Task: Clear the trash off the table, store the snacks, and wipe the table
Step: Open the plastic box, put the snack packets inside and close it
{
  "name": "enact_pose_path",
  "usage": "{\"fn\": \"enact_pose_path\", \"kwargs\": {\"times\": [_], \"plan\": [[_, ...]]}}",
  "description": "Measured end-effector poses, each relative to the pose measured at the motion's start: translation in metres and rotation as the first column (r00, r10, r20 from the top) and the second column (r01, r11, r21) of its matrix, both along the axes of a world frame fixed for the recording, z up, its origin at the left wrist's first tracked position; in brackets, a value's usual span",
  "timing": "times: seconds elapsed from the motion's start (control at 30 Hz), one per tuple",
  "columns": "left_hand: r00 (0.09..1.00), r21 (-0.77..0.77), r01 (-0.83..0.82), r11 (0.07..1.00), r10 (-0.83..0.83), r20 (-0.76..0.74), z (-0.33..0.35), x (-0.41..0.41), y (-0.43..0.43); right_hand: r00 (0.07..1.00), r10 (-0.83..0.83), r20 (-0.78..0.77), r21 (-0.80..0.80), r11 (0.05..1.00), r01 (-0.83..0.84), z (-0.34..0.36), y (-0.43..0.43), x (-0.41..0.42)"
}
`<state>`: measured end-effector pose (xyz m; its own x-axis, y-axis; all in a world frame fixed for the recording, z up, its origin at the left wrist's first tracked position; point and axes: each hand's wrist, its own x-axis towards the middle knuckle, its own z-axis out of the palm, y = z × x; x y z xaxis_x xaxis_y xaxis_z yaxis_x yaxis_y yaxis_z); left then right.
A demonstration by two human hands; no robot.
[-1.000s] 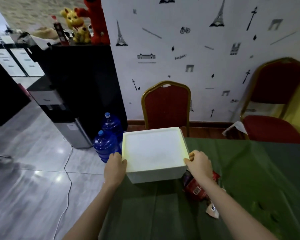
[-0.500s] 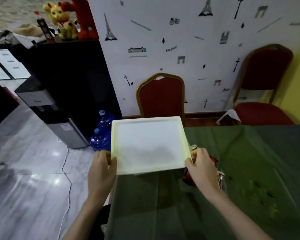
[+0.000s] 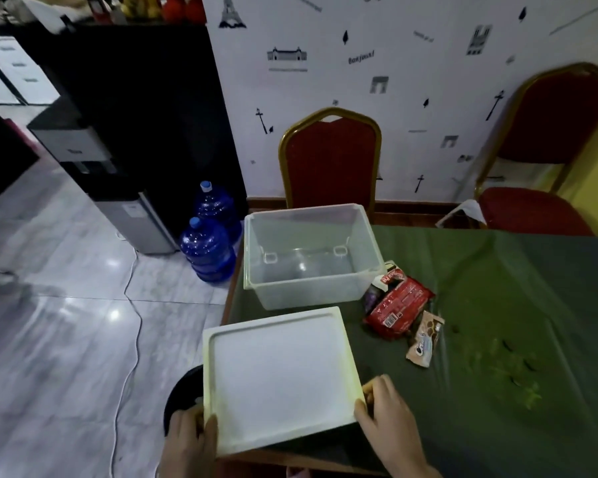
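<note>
Holding the white lid (image 3: 280,377) by its two near corners, I have it at lower centre of the frame, lying flat or nearly so over the near left corner of the surface (image 3: 497,305) and jutting past the edge. My left hand (image 3: 190,439) wraps the lower left corner with the thumb on top; my right hand (image 3: 390,412) pinches the lower right edge. Both are closed on the lid. I judge it is held here to keep it clear of the open bin while the snacks go in.

At middle centre stands the clear plastic storage bin (image 3: 311,257), open and empty, at the far left corner of the green-covered surface. Just right of it, touching or nearly touching its wall, lies a red snack packet (image 3: 399,307) with a purple packet (image 3: 372,296) partly under it, and a small brown cookie packet (image 3: 425,339) just below. Those are what needs storing, and nothing blocks the way from them to the bin.

Further right, small greenish scraps (image 3: 511,367) are scattered on the cloth; I cannot tell what they are.

Below the lid at lower left, off the surface, a dark round bin rim (image 3: 180,391) shows, likely for trash. Two blue water jugs (image 3: 208,250) stand on the floor at middle left, and a red chair (image 3: 330,160) stands behind the storage bin.
</note>
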<state>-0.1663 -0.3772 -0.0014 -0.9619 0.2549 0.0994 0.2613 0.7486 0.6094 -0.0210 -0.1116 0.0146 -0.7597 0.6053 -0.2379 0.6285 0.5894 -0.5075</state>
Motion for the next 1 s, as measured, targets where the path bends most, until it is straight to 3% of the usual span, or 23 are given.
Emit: {"fn": "enact_pose_path", "kwargs": {"times": [0.23, 0.33, 0.4, 0.5, 0.63, 0.77, 0.87, 1.0], "plan": [[0.956, -0.173, 0.057, 0.983, -0.004, 0.293, -0.033, -0.002, 0.034, 0.991, 0.040, 0.130, 0.069, 0.996, -0.049, -0.022, 0.030, 0.003], [0.963, -0.286, 0.027, 0.958, 0.052, 0.263, -0.028, 0.000, 0.051, 0.989, 0.063, 0.135, 0.077, 0.994, -0.074, -0.022, 0.052, 0.007], [0.977, -0.244, -0.012, 0.970, 0.063, 0.203, -0.020, 0.004, 0.074, 0.997, 0.001, 0.071, 0.086, 0.996, -0.007, -0.021, 0.070, 0.011], [0.969, -0.110, 0.225, 0.968, -0.210, 0.133, 0.002, 0.017, 0.139, 0.990, -0.143, 0.015, 0.125, 0.982, 0.140, -0.017, 0.101, 0.015], [0.841, -0.129, 0.541, 0.831, -0.534, 0.087, 0.026, 0.030, 0.238, 0.957, -0.283, 0.071, 0.240, 0.936, 0.259, -0.012, 0.137, 0.011], [0.791, -0.173, 0.610, 0.773, -0.585, 0.178, 0.031, 0.024, 0.318, 0.930, -0.335, 0.151, 0.258, 0.922, 0.290, -0.012, 0.160, -0.003], [0.743, -0.265, 0.669, 0.695, -0.612, 0.272, 0.016, 0.020, 0.344, 0.928, -0.279, 0.246, 0.282, 0.937, 0.207, -0.018, 0.164, -0.004], [0.735, -0.391, 0.676, 0.625, -0.609, 0.297, -0.003, 0.011, 0.363, 0.936, -0.256, 0.242, 0.213, 0.955, 0.206, -0.025, 0.170, -0.003]]}}
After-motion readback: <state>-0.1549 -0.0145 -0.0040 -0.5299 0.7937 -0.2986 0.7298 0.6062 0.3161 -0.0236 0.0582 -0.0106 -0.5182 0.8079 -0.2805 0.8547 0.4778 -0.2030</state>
